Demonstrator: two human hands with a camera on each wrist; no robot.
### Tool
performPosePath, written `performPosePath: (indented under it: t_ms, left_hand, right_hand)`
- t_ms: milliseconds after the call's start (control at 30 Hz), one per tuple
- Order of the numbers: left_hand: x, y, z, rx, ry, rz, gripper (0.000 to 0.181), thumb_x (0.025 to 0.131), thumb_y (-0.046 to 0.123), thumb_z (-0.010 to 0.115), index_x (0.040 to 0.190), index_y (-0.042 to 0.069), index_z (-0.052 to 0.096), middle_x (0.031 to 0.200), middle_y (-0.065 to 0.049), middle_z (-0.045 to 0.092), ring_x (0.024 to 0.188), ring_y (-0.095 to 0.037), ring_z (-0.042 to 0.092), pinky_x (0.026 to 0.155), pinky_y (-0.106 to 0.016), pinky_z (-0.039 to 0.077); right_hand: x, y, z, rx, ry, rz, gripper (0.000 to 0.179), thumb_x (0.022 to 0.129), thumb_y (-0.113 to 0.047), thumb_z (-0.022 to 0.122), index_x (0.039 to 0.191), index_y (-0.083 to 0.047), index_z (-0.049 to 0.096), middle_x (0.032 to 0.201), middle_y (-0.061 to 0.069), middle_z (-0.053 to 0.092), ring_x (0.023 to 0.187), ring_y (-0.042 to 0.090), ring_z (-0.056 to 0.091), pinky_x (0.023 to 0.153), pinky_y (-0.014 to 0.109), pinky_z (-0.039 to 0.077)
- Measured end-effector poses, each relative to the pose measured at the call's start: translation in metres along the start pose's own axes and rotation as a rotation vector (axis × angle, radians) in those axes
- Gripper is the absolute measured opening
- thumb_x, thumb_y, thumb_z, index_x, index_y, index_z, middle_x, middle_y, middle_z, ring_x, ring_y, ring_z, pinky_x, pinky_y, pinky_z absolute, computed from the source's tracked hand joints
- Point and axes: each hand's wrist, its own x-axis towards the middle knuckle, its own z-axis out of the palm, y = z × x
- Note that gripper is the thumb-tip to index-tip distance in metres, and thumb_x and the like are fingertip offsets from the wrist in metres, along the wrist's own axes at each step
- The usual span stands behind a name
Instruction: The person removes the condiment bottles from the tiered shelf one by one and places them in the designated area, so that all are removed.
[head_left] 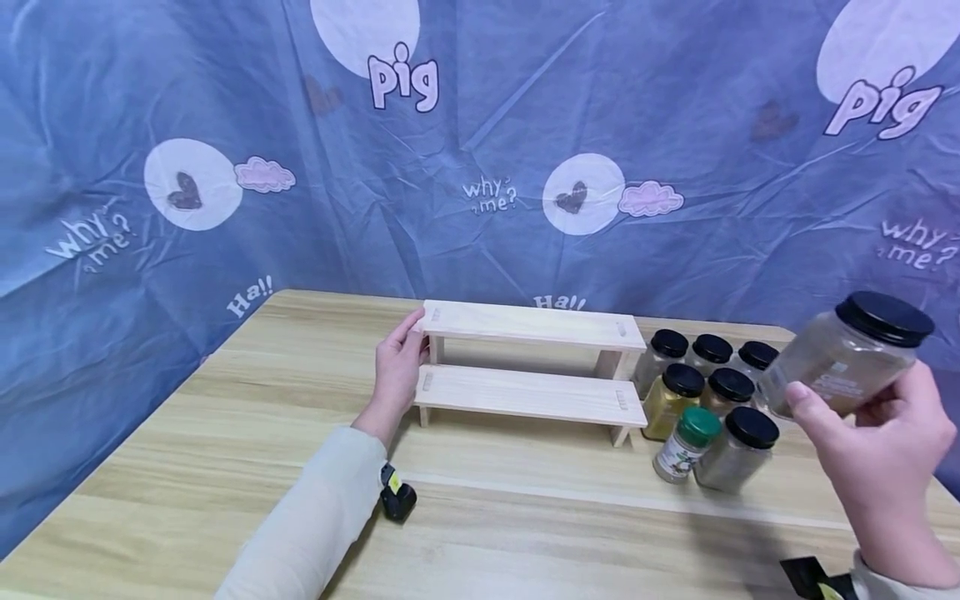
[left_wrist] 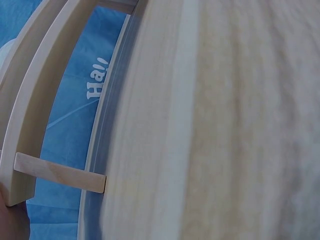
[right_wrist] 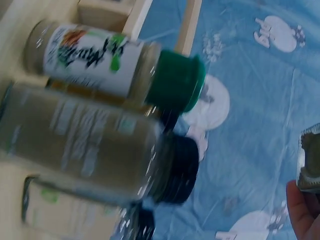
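A two-tier pale wooden rack (head_left: 528, 393) stands on the table, both of its boards bare. My left hand (head_left: 399, 365) grips the left end of its upper board. In the left wrist view, only a bit of that hand (left_wrist: 14, 221) shows beside the rack's end (left_wrist: 20, 185). Raised over the right side of the table, a clear spice jar (head_left: 840, 362) with a black lid and brownish powder is in my right hand (head_left: 892, 442). The thumb lies across the jar's near side. In the right wrist view, fingers (right_wrist: 298, 212) show at the jar's base (right_wrist: 311, 160).
Several black-lidded spice jars (head_left: 731, 462) stand grouped at the rack's right end. A smaller shaker with a green lid (head_left: 678, 450) is at the group's front. Behind the wooden table (head_left: 225, 467) hangs a blue printed cloth (head_left: 465, 167).
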Motion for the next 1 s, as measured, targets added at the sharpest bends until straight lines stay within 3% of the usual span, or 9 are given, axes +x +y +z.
performPosePath:
  t_ms: [167,333,533,667,733,767,833,900,1000]
  left_hand:
    - [0.000,0.000,0.000,0.000,0.000,0.000,0.036,0.098,0.011,0.040,0.132,0.010,0.052,0.137,-0.015,0.047,0.118,-0.028,0.052,0.097,-0.032,0.045]
    - [0.001,-0.001,-0.001,-0.010,-0.006,0.018,0.036,0.098,0.011,0.040,0.132,0.009,0.051,0.136,-0.017,0.048,0.119,-0.030,0.051,0.098,-0.034,0.045]
    - [0.001,-0.001,0.000,-0.005,-0.008,0.010,0.036,0.098,0.011,0.041,0.132,0.010,0.052,0.136,-0.016,0.047,0.118,-0.030,0.052,0.096,-0.030,0.046]
    - [0.001,-0.002,0.001,0.001,0.000,0.005,0.035,0.098,0.012,0.042,0.131,0.011,0.053,0.135,-0.016,0.049,0.117,-0.028,0.053,0.095,-0.029,0.047]
    - [0.001,-0.002,0.001,0.004,0.001,0.007,0.035,0.098,0.013,0.042,0.131,0.011,0.053,0.135,-0.016,0.049,0.117,-0.028,0.053,0.095,-0.029,0.047]
    - [0.001,-0.002,0.001,0.006,0.001,0.007,0.035,0.098,0.013,0.042,0.131,0.012,0.053,0.135,-0.015,0.049,0.117,-0.028,0.053,0.095,-0.029,0.047]
    - [0.001,-0.002,0.000,0.010,0.002,0.007,0.035,0.098,0.013,0.042,0.131,0.012,0.053,0.135,-0.015,0.049,0.117,-0.028,0.053,0.096,-0.030,0.047]
    - [0.000,-0.002,0.000,0.013,0.002,0.006,0.035,0.098,0.013,0.042,0.131,0.013,0.053,0.136,-0.015,0.048,0.118,-0.028,0.053,0.096,-0.030,0.046]
    - [0.000,-0.001,0.000,0.019,0.002,0.007,0.035,0.098,0.013,0.042,0.132,0.013,0.052,0.136,-0.014,0.048,0.118,-0.029,0.053,0.096,-0.030,0.046]
  right_hand:
    - [0.001,0.009,-0.014,0.127,-0.050,0.149,0.059,0.065,0.022,0.061,0.116,-0.006,0.057,0.093,-0.004,0.063,0.072,0.000,0.056,0.060,0.004,0.044]
    - [0.005,0.031,-0.031,0.017,-0.080,0.340,0.063,0.068,0.020,0.062,0.121,-0.013,0.054,0.098,-0.006,0.060,0.081,-0.001,0.058,0.064,0.001,0.044]
    - [0.013,0.154,-0.072,0.230,-0.131,0.290,0.072,0.061,0.025,0.064,0.127,0.000,0.050,0.107,0.005,0.065,0.087,0.006,0.062,0.065,0.008,0.049]
    - [0.010,0.132,-0.067,0.394,-0.138,0.310,0.070,0.059,0.030,0.058,0.123,0.002,0.052,0.104,0.005,0.067,0.086,0.006,0.063,0.066,0.007,0.049]
    - [0.007,0.125,-0.066,0.392,-0.170,0.279,0.073,0.059,0.032,0.055,0.125,0.002,0.051,0.102,0.001,0.067,0.087,0.005,0.063,0.068,0.006,0.049]
    - [0.006,0.120,-0.065,0.345,-0.185,0.262,0.073,0.059,0.032,0.055,0.125,0.001,0.052,0.100,-0.002,0.067,0.086,0.003,0.062,0.068,0.006,0.049]
    - [0.006,0.145,-0.074,0.188,-0.226,0.238,0.076,0.058,0.030,0.061,0.126,-0.003,0.050,0.098,-0.006,0.067,0.084,-0.001,0.062,0.066,0.005,0.048]
    - [0.004,0.151,-0.077,0.083,-0.276,0.232,0.075,0.058,0.028,0.065,0.124,-0.006,0.053,0.093,-0.012,0.067,0.080,-0.004,0.061,0.062,0.005,0.048]
    - [0.000,0.131,-0.073,-0.005,-0.353,0.243,0.072,0.060,0.024,0.068,0.118,-0.018,0.056,0.087,-0.020,0.064,0.074,-0.009,0.059,0.056,0.005,0.046]
